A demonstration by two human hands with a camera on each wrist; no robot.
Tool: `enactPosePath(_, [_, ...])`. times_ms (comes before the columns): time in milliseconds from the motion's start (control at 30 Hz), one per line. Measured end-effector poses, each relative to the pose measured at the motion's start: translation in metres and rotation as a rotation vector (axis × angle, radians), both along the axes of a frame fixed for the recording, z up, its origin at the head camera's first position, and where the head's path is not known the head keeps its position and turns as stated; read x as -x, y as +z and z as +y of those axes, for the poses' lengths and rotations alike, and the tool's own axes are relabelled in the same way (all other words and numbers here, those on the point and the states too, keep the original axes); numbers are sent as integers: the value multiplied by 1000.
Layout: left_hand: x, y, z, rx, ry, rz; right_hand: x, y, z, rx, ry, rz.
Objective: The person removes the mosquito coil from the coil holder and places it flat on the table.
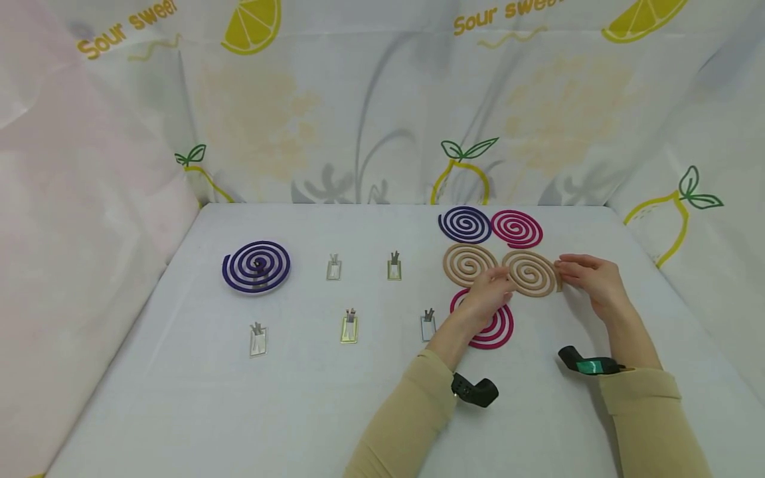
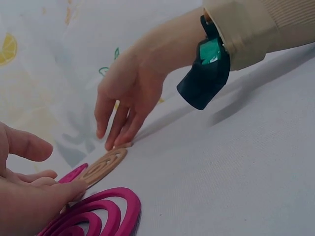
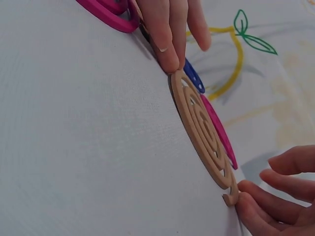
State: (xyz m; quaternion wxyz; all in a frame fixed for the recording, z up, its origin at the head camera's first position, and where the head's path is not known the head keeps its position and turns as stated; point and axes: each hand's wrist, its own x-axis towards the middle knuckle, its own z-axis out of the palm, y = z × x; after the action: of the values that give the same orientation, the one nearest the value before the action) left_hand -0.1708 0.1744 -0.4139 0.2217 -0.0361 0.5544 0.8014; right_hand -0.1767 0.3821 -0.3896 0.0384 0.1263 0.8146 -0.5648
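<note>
A tan mosquito coil [image 1: 529, 271] lies flat on the white table between the two hands. Fingertips of my left hand [image 1: 491, 290] touch its left edge, the thumb held apart in the left wrist view. On the opposite side, my right hand [image 1: 594, 282] rests its fingertips against the coil's outer tail, thumb clear of it in the right wrist view. Neither hand curls round anything. Beneath the left hand is a magenta coil [image 1: 493, 345], partly hidden. A second tan coil [image 1: 469, 264] lies just left of the first.
Behind the tan coils lie a dark blue coil [image 1: 463, 225] and a magenta coil [image 1: 516, 228]. Another dark blue coil [image 1: 257, 243] sits over a stand at far left. Several small metal stands, including one [image 1: 427, 326] by the left forearm, are spread across the table.
</note>
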Motion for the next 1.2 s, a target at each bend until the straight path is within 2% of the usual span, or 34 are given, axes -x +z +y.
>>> enactPosePath(300, [0, -3, 1, -34, -88, 21, 2, -1, -2, 42, -21, 31])
enactPosePath(600, [-5, 1, 6, 67, -98, 106, 1, -1, -3, 67, -30, 27])
enactPosePath(767, [-6, 1, 4, 95, -99, 105, 1, -2, -5, 43, -21, 35])
enactPosePath(1200, [-6, 2, 4, 104, -91, 102, 2, -3, -5, 107, -24, 44])
